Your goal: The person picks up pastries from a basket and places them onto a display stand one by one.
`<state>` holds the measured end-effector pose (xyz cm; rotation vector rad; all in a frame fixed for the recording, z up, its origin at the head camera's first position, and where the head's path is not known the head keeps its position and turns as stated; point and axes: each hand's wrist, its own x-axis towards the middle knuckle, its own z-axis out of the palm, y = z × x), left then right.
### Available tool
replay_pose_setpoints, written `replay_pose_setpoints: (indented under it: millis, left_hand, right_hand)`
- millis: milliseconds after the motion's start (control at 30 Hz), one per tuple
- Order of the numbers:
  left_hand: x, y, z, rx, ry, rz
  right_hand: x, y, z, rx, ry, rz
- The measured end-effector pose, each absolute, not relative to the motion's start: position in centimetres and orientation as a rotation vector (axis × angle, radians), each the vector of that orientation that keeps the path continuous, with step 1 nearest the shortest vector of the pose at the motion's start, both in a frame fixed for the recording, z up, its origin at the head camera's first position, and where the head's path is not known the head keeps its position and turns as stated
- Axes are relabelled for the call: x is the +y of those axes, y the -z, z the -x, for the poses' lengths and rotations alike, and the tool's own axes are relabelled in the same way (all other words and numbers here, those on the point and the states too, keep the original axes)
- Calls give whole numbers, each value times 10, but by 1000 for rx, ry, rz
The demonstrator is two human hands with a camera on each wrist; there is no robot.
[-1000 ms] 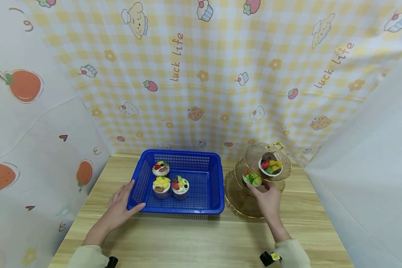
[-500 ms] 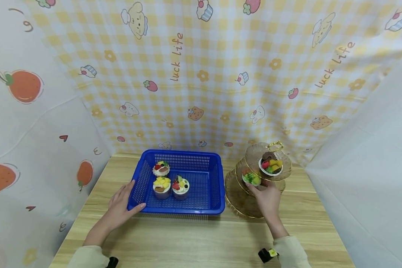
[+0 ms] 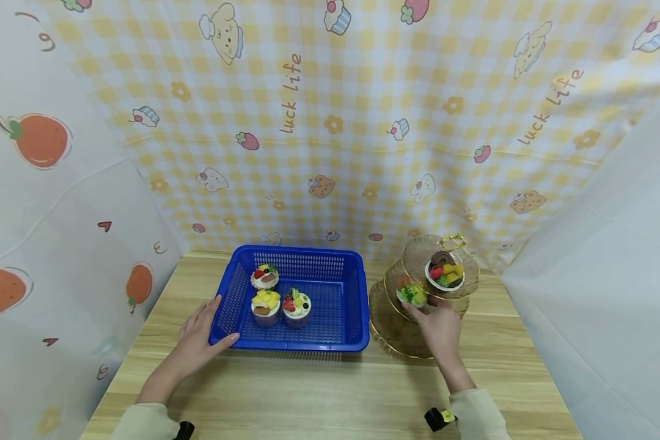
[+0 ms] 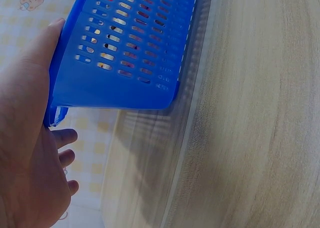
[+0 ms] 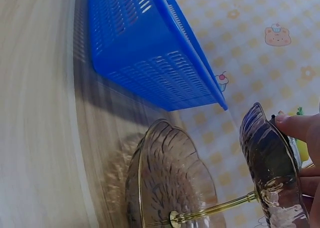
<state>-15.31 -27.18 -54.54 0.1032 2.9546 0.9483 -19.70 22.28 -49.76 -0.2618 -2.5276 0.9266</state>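
My left hand [image 3: 200, 336] rests at the near left corner of a blue plastic basket [image 3: 357, 305], thumb on the front rim, fingers spread loosely along the left side. Inside the basket stand a cream cupcake with berries [image 3: 264, 278], a yellow-topped cupcake [image 3: 266, 308] and a strawberry-topped cupcake [image 3: 297, 308]. My right hand [image 3: 440, 327] reaches under the top plate of a tiered cake stand [image 3: 401, 336]. It pinches a cupcake with green and yellow fruit [image 3: 412, 295] at the middle plate. In the right wrist view the middle plate [image 5: 270, 158] largely hides that cupcake.
A chocolate cupcake with fruit [image 3: 444, 271] sits on the stand's top plate [image 3: 418, 247], close above my right hand. The gold handle [image 3: 453, 241] rises there. A patterned cloth [image 3: 330, 153] hangs behind the wooden table [image 3: 308, 397].
The pinched cupcake and the middle plate have shifted very slightly left, along with my right fingertips. My left hand and the basket stay where they were.
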Motion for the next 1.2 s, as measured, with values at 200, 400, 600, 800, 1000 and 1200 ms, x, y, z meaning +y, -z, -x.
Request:
replay_pose_setpoints:
  millis: [200,400,600,800,1000,1200]
  left_hand:
    - [-273,547,153,2955,-954,-105]
    - [-273,548,155,2951,-942,-93]
    - [-272,548,155,2948,-942,-92]
    - [-273,549,155,2952,-942,-105]
    - [-273,547,154,2942,-945,-95]
    - [-272,547,154,2942,-950,-99]
  right_hand:
    - [225,494,193,-2535,-889,224]
    - [228,489,184,-2556,-978,215]
    - [231,485,168,-2539,-1014,204]
    - [230,493,145,-2389,-1024,114]
    - [225,502,130,-2243,-969,-101]
    - [215,508,127,-2244,-987,-244]
